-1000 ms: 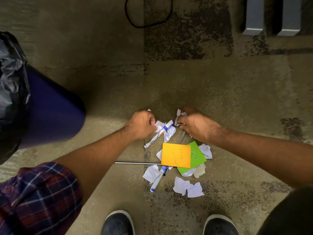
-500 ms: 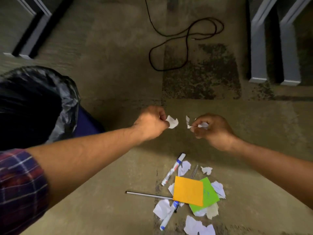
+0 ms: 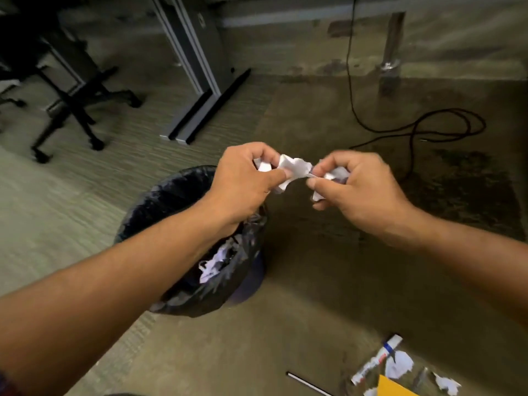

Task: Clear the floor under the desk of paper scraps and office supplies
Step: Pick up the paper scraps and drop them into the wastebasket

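My left hand and my right hand are raised close together, both pinching white paper scraps that bridge the gap between them. They hover above the far right rim of a bin lined with a black bag, which holds crumpled paper. On the carpet at the bottom right lie a white marker with a blue band, more white paper pieces, an orange sticky note cut by the frame edge, and a thin grey stick.
A black cable loops over the carpet at the right. Grey desk legs stand behind the bin, another leg further right. An office chair base sits at the far left.
Both hands lifted scraps off the pile and carried them up and left over the bin. The hands have come together. The view swung so the pile now sits at the bottom right.
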